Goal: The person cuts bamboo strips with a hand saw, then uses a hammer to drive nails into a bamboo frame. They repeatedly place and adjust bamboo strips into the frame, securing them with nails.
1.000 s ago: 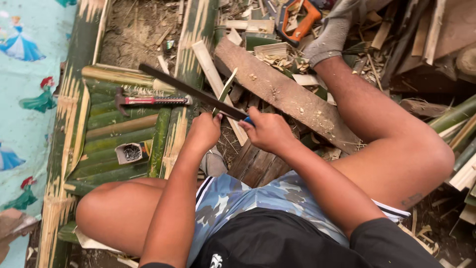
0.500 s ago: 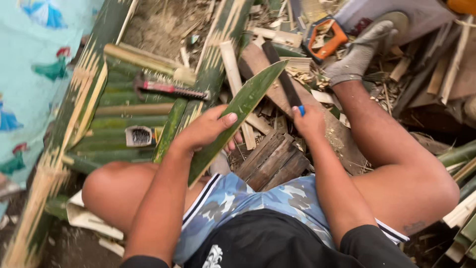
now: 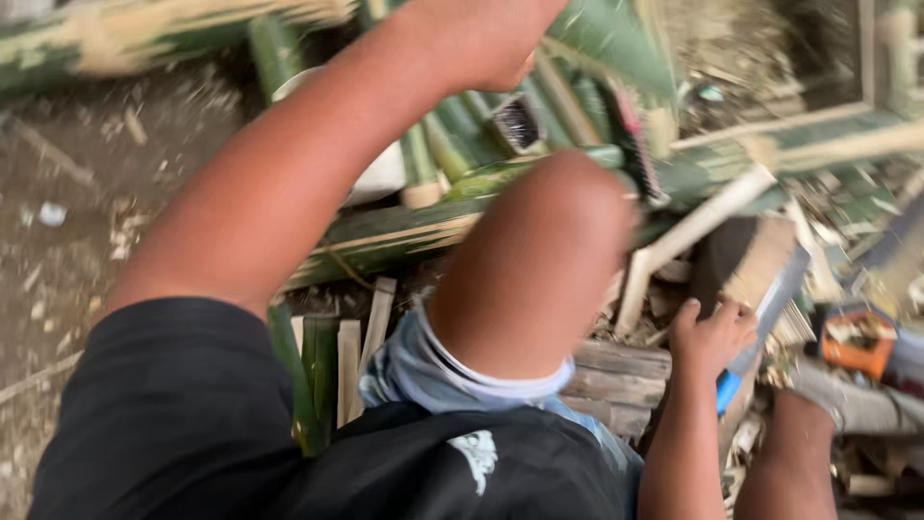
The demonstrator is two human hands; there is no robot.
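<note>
My left hand (image 3: 486, 43) reaches out to the top of the view, its fingers closed on a green bamboo strip (image 3: 616, 43). My right hand (image 3: 712, 332) rests low on the right beside my bent knee (image 3: 539, 260). It grips a blue-handled knife (image 3: 770, 308) whose flat blade points up and to the right over wood scraps. The picture is blurred by motion.
Split green bamboo poles (image 3: 404, 231) lie across the ground under my leg. A red-handled tool (image 3: 630, 135) lies on them. An orange tool (image 3: 857, 342) and a grey-socked foot (image 3: 847, 404) are at the right. Wooden blocks (image 3: 616, 380) sit beneath the knee. Bare dirt (image 3: 58, 250) is left.
The view has swung left and turned. My left hand has lifted the bamboo strip up and away; my right hand with the knife has dropped beside the knee.
</note>
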